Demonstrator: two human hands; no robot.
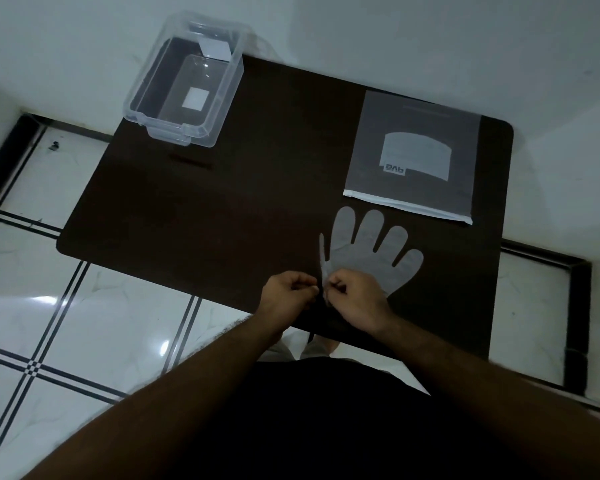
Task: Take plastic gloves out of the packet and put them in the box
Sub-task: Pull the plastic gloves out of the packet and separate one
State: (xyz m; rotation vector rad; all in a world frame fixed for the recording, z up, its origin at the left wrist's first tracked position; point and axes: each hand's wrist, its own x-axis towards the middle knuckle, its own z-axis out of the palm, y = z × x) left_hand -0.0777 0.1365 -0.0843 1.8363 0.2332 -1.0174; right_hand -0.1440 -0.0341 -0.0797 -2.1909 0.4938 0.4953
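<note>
**Plastic glove pinched at its cuff, box waiting empty**

Plastic glove (368, 252) lies flat near the front edge of the dark table (222, 220) I am working over, its fingers spread and pointing away from me toward the packet (420, 157). Largest on the tabletop is the clear box (184, 81) at the far left corner, open on top, with only a white label showing through its base and no glove inside that I can see. The grey packet sits flat at the far right, just beyond the glove's fingertips, a white strip along its near edge. My right hand (355, 301) covers the glove's cuff, fingers closed on the thin film. My left hand (288, 294) is right beside it, fingertips pinched together on that same cuff edge.
</note>
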